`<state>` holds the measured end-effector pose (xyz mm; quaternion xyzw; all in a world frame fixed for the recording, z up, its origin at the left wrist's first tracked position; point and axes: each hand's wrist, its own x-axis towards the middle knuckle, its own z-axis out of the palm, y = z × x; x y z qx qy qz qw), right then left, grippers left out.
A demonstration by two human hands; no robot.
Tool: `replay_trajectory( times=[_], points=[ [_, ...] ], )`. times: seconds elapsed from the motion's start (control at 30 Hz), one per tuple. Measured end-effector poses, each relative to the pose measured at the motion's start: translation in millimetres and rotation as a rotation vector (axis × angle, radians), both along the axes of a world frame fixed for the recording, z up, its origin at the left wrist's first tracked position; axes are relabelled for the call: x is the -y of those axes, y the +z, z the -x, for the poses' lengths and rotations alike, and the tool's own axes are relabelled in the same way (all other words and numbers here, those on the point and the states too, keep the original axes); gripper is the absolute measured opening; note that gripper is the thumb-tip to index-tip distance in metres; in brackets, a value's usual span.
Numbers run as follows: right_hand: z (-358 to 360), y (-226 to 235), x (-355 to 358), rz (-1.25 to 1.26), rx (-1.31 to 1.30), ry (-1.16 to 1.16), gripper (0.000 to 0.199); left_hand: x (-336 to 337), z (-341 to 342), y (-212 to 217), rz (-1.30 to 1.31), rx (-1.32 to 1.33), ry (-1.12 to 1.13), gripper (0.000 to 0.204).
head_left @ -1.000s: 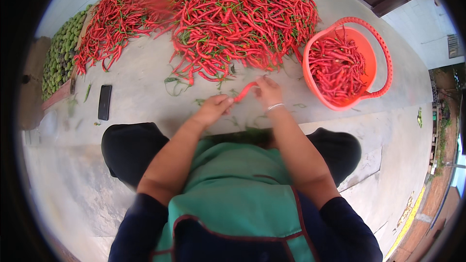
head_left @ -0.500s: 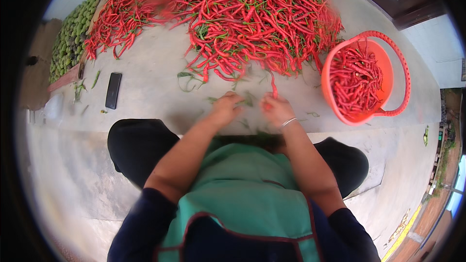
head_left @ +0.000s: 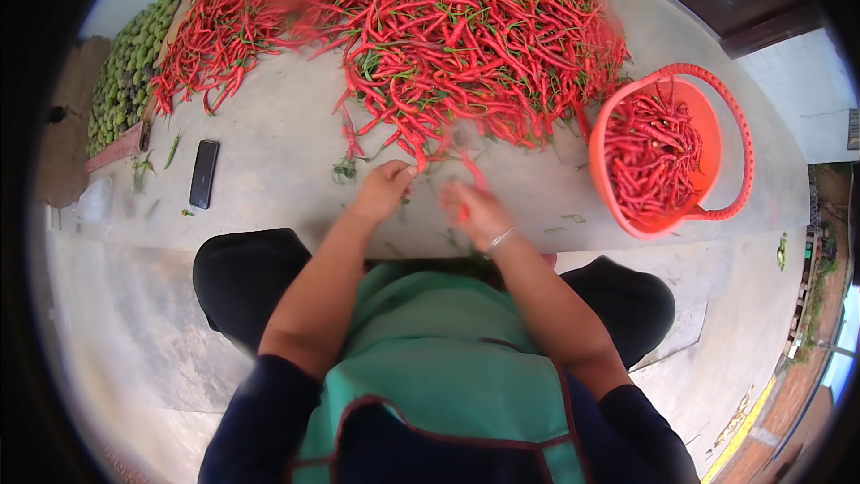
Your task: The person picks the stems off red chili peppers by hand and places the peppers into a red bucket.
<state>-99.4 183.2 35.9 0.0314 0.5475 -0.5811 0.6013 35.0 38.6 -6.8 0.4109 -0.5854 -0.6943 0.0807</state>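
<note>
A wide heap of red chili peppers (head_left: pixel 484 45) with green stems spreads over the concrete floor beyond my hands. My left hand (head_left: pixel 383 191) is closed at the heap's near edge, thumb and fingertips pinching a red chili pepper (head_left: pixel 420 158). Close beside it, my right hand (head_left: pixel 478 213) is closed round another chili pepper (head_left: pixel 474 170), whose red end sticks out past the fingers. Motion blurs the right fingers. To the right stands an orange plastic basket (head_left: pixel 618 206) with a hooped handle, holding a pile of red chilies (head_left: pixel 652 152).
A black phone (head_left: pixel 204 174) lies on the floor at the left, near a loose green chili (head_left: pixel 172 151). Green round produce (head_left: pixel 134 63) is heaped at the far left behind a board (head_left: pixel 118 145). Stem bits and leaves (head_left: pixel 344 170) lie around my hands.
My left hand has moved left and forward to the heap's edge and now pinches a chili. My right hand has shifted left and slightly nearer me, still with a chili in it.
</note>
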Motion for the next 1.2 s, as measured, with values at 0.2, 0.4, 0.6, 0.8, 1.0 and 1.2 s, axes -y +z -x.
replay_trajectory(
  times=[0.2,0.4,0.6,0.8,1.0,1.2],
  points=[
    [9,13,-9,0.232,0.172,-0.009,0.031,-40,11,65,0.081,-0.101,-0.301,0.022],
    [24,38,-25,0.237,0.236,0.032,0.025,-56,20,68,0.332,-0.245,-0.481,0.018],
    [17,11,-22,0.11,-0.066,-0.006,0.022,-63,26,55,0.499,-0.182,-0.376,0.014],
    [9,-12,1,0.043,-0.373,-0.327,0.012,-37,31,5,0.932,0.352,-0.204,0.013],
    [24,-21,-15,0.066,-0.258,-0.06,0.011,29,36,-41,1.15,0.601,-0.367,0.02],
    [8,-4,-3,-0.061,-0.005,-0.24,0.012,-16,22,-1,0.797,0.173,-0.212,0.016]
  ],
)
